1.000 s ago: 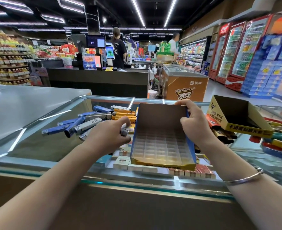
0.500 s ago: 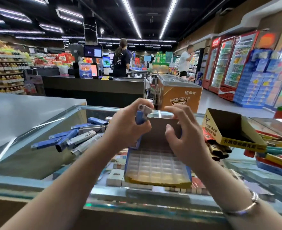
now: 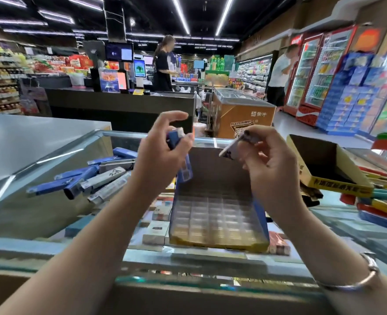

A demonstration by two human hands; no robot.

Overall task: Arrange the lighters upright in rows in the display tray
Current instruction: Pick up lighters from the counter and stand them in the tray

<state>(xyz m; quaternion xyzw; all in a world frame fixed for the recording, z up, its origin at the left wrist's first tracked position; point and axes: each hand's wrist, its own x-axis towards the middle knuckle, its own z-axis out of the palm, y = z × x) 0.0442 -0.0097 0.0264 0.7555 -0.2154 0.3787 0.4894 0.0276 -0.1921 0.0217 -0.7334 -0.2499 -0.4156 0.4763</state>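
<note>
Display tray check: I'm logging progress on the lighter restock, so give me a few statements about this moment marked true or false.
1. The display tray already holds a full row of lighters. False: its compartments show no lighters.
2. The left hand holds a blue lighter. True.
3. The right hand is empty. False: it holds a pale lighter.
4. Loose lighters lie in a pile left of the tray. True.
5. The yellow box stands inside the tray. False: it sits to the tray's right.
</note>
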